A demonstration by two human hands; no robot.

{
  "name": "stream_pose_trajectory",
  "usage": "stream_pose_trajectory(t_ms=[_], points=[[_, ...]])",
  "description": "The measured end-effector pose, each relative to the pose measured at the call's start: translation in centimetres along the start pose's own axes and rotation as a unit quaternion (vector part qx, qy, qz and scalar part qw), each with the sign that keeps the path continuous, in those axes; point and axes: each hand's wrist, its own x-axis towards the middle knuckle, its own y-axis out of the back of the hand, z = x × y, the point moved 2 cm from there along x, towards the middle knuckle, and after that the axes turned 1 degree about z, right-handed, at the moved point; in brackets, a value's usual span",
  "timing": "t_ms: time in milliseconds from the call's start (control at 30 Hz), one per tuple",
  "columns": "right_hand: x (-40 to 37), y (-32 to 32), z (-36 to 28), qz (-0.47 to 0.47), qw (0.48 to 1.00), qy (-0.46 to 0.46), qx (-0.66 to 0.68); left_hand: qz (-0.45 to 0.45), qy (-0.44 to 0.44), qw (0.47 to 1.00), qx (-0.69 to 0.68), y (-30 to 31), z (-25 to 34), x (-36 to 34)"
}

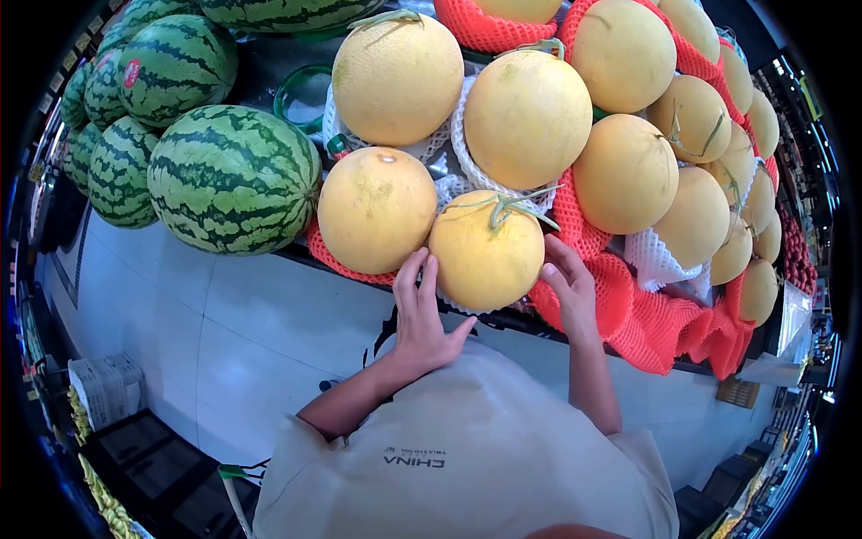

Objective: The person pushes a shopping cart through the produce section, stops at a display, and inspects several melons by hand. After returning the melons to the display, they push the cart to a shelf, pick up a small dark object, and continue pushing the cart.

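A yellow melon [487, 260] with a green stem on top sits at the front edge of the display. My left hand [422, 314] cups its left side, fingers in the gap beside another yellow melon [377, 208] and thumb spread low. On the opposite side my right hand [575, 286] rests its thumb and fingers against the same melon. Both hands are closed around it, though its underside is hidden. Two larger yellow melons, one at back left [397, 79] and one at back right [528, 117], sit in white foam nets behind it.
Several striped watermelons [233, 180] lie to the left. More yellow melons [626, 172] are stacked on the right, with red foam netting [651, 314] hanging over the display's edge. A green roll of tape [301, 97] lies behind. Pale floor [242, 332] shows below.
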Motion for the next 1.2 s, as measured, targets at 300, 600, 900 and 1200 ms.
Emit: stream_pose_trajectory(t_ms=[300,600,900,1200], points=[[2.3,-1.7,-1.7,-0.083,0.995,0.03,-0.045,-0.075,0.195,0.977,-0.045,-1.5,0.5,-0.3],[4.2,-2.1,3.6,0.022,0.999,0.032,-0.01,-0.01,0.235,0.959,-0.159,-2.6,1.2,1.4],[4.3,-1.3,6.1,0.07,0.992,0.103,-0.031,-0.028,0.198,0.977,-0.074,-2.9,1.5,2.5],[1.5,-1.6,3.0,0.084,0.988,0.116,-0.056,-0.042,0.189,0.974,-0.115,-2.0,0.2,-0.1]])
